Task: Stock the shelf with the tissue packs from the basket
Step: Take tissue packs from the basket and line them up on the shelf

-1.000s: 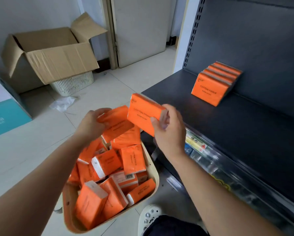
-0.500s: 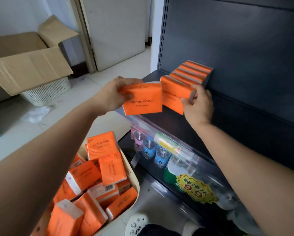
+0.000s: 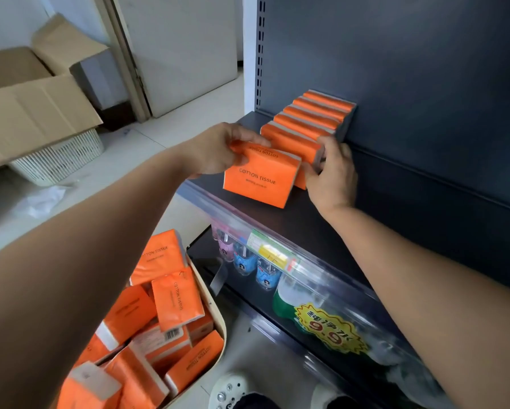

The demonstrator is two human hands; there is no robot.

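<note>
A row of several orange tissue packs point(image 3: 313, 116) stands on the dark shelf point(image 3: 336, 219), running back to the rear panel. My right hand point(image 3: 332, 175) grips the side of the front pack of that row point(image 3: 292, 141), which rests on the shelf. My left hand point(image 3: 218, 149) holds another orange pack point(image 3: 259, 178) by its top left edge, just in front of the row and low over the shelf. A beige basket point(image 3: 215, 308) at the lower left holds several more orange packs point(image 3: 171, 302).
Below the shelf's clear price rail point(image 3: 277, 255), a lower shelf carries small bottles point(image 3: 248, 261) and a "9.9" sticker point(image 3: 327, 329). An open cardboard box point(image 3: 26, 95) sits on a white woven basket point(image 3: 59, 154) on the tiled floor at the left. My shoes point(image 3: 230, 391) are at the bottom edge.
Both hands rose from the basket to the shelf, each carrying a pack. The right hand's pack now stands at the front of the row; the left hand's pack came down in front of it.
</note>
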